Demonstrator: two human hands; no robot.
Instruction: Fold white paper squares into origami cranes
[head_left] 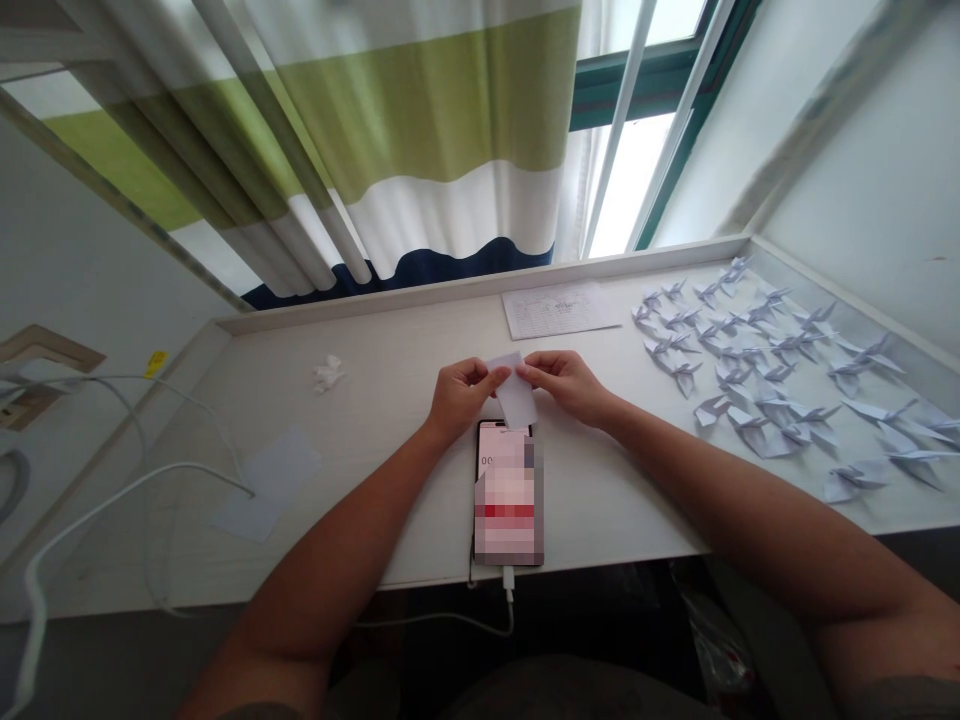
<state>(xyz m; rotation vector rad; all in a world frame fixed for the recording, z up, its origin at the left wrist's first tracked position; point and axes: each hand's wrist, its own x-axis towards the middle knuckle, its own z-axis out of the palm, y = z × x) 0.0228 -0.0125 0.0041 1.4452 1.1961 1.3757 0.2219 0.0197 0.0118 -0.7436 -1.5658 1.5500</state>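
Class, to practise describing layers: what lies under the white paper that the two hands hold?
Under the white paper, held by the left hand and right hand, lie the white desk and a smartphone. The paper's lower corner hides part of the phone's top edge.

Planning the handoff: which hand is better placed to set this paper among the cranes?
Likely the right hand: the paper cranes lie on its side; the left hand, also pinching the paper, would reach across.

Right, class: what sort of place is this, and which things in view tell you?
Probably a home or dorm room: a white desk under a window with a striped curtain, a plugged-in phone, and paper cranes beside the sheet the left hand and right hand hold.
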